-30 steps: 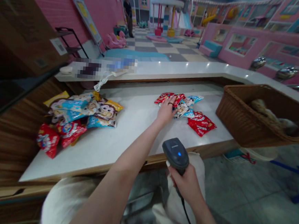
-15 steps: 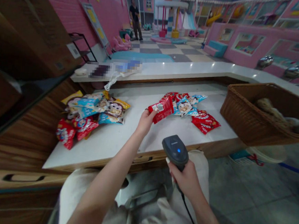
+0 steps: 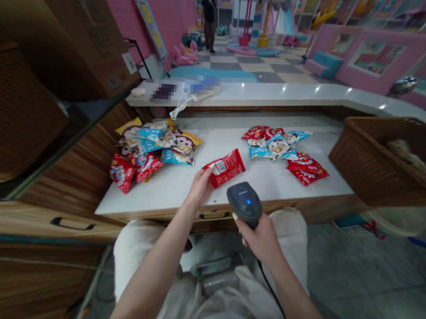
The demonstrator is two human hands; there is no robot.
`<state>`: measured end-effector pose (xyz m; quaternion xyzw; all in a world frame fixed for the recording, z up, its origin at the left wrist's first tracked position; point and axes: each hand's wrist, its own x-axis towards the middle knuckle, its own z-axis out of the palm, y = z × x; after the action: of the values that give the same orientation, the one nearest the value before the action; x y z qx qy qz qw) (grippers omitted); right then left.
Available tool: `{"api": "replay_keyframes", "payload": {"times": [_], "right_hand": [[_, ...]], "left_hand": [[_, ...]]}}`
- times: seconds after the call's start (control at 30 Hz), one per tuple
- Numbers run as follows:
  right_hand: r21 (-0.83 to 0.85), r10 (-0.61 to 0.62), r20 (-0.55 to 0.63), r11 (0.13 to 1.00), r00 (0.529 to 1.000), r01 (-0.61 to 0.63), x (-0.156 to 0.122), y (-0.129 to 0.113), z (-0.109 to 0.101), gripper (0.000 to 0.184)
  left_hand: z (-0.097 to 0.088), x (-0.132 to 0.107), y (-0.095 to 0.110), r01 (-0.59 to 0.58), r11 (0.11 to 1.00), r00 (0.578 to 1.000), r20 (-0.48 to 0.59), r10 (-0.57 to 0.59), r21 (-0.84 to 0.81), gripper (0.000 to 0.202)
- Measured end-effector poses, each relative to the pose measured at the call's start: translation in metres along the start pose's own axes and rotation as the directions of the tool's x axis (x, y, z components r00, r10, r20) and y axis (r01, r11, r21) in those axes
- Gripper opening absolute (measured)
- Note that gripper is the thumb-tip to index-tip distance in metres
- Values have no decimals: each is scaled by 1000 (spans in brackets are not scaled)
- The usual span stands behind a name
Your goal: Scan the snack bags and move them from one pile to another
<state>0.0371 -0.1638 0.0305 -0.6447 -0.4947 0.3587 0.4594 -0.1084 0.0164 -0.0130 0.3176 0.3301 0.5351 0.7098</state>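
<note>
My left hand point(image 3: 200, 185) pinches the left end of a red snack bag point(image 3: 230, 168), whose white barcode label faces up. In my right hand point(image 3: 262, 237) is a dark barcode scanner point(image 3: 244, 201) with a lit blue light, its cable trailing down past my wrist. The scanner head is just below and right of the bag, apart from it. A pile of red, blue and yellow snack bags point(image 3: 151, 147) lies to the left on the white desk point(image 3: 215, 135). Another group of blue and red bags point(image 3: 276, 145) lies to the right, with red bags point(image 3: 308, 169) at its near side.
A wicker basket point(image 3: 374, 167) with things inside stands at the desk's right end. Cardboard boxes point(image 3: 97, 32) rise at the left. A raised white ledge point(image 3: 277, 91) with a white cable point(image 3: 180, 107) runs behind the desk. A person point(image 3: 209, 19) stands far back.
My left hand has drawn the red bag nearer and away from the right group, toward the scanner. The camera view has shifted, so the desk appears further right.
</note>
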Motion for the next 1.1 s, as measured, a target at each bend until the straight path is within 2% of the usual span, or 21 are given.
{"api": "replay_keyframes", "payload": {"times": [0.37,0.57,0.9,1.0,1.1], "right_hand": [[-21,7,1,1000,1000,-7,2,-8,3,27],[-23,22,22,999,1000,-22,2,-4,4,30],[9,13,10,1000,1000,-13,0,-1,5,29],[23,28,2,999,1000,-28,-1,-2,2,30],[30,40,0,999,999,-40,-1,0,-1,30]], "left_hand": [[-2,2,-2,22,1000,1000,-19,-23,-10,35],[-2,2,-3,12,1000,1000,11,-12,1,39],[0,0,-1,38,999,999,-30,-39,-13,38],[2,0,-1,-2,1000,1000,-24,2,12,43],[0,-4,9,-151,981,988,-14,153,118,47]]}}
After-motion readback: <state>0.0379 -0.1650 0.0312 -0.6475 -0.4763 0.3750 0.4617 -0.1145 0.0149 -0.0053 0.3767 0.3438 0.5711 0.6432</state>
